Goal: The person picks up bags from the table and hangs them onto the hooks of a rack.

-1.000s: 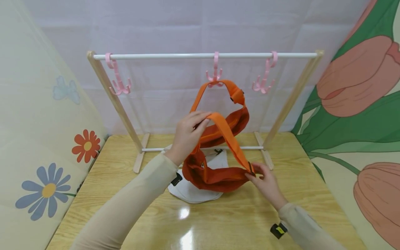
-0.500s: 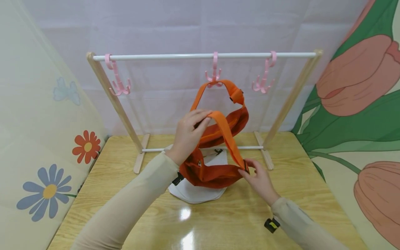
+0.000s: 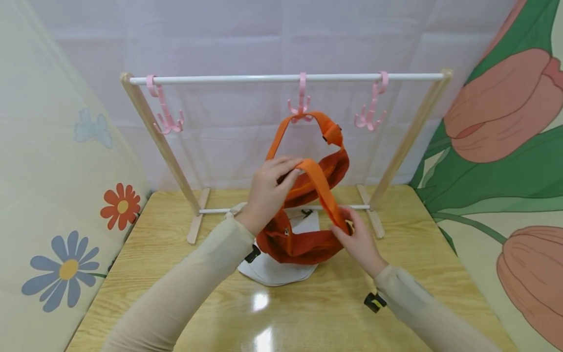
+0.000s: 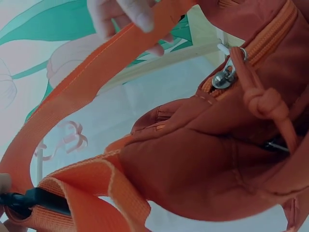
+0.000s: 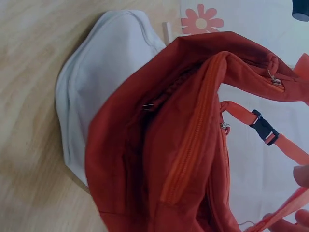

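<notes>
In the head view my left hand point(image 3: 270, 193) pinches the top of the orange strap point(image 3: 321, 183) of a rust-red waist bag point(image 3: 303, 248). My right hand point(image 3: 359, 239) grips the lower part of that strap, by the bag's right end. The bag hangs above the table in a curve. A black buckle point(image 4: 46, 200) lies beside my left fingertips in the left wrist view, and a knotted zip pull point(image 4: 263, 101) shows there. Behind, a second rust-red waist bag point(image 3: 334, 168) hangs by its strap from the middle pink hook point(image 3: 301, 103), partly hidden by my left hand.
A white bag point(image 3: 277, 274) lies on the wooden table point(image 3: 360, 313) beneath the held bag. The rack's white bar point(image 3: 228, 79) also carries a left pink hook point(image 3: 167, 120) and a right pink hook point(image 3: 371, 110). Printed cloths stand on both sides.
My right hand has moved left and slightly up, bringing the bag's right end with it. The strap's black slider is now covered by that hand. My left hand has barely shifted.
</notes>
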Action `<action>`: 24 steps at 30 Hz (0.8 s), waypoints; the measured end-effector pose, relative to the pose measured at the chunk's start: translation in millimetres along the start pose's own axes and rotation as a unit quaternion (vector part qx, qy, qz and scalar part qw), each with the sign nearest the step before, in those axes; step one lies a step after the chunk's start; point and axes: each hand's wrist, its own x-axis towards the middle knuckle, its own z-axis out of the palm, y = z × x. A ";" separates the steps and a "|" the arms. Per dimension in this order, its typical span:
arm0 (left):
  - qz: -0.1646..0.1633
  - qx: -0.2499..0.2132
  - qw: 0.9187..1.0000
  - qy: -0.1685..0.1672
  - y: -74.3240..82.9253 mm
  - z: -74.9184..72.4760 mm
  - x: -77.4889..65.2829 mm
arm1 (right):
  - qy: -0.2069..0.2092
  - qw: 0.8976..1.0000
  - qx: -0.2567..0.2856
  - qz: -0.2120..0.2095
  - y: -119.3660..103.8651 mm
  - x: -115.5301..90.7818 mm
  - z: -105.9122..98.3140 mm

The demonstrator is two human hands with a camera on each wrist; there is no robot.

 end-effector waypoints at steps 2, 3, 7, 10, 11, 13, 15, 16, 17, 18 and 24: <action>-0.001 -0.005 1.000 0.002 -0.9 0.0 -0.9 | 0.002 1.000 -0.001 -0.003 -0.8 2.5 -1.4; -0.002 -0.007 1.000 0.003 -1.5 -0.2 -1.5 | 0.005 1.000 -0.005 -0.006 -0.8 3.4 -2.4; -0.017 -0.024 1.000 0.011 -6.3 -1.6 -4.2 | 0.023 0.999 -0.031 -0.031 0.3 4.3 -8.0; -0.024 -0.024 0.999 0.015 -11.6 -3.0 -6.1 | 0.032 0.998 -0.041 -0.044 0.9 4.5 -14.0; -0.026 -0.025 0.999 0.015 -13.4 -3.5 -6.7 | 0.033 0.998 -0.042 -0.043 0.8 4.6 -16.4; -0.031 -0.022 0.999 0.015 -16.8 -4.8 -7.8 | 0.031 0.998 -0.038 -0.037 0.3 5.6 -21.8; -0.035 -0.015 0.999 0.015 -20.1 -6.6 -9.1 | 0.029 0.999 -0.030 -0.033 0.3 7.2 -27.9; -0.038 -0.009 0.999 0.014 -21.4 -7.8 -10.0 | 0.030 0.999 -0.025 -0.033 0.6 8.4 -31.2; -0.039 -0.004 0.999 0.012 -22.5 -9.0 -10.9 | 0.033 0.999 -0.022 -0.036 0.9 10.0 -34.4; -0.041 0.003 0.999 0.009 -23.6 -10.1 -11.9 | 0.036 0.998 -0.016 -0.041 0.3 11.4 -37.4; -0.039 0.039 0.998 -0.025 -28.3 -14.6 -17.7 | 0.048 0.995 0.053 -0.071 -6.2 20.5 -55.5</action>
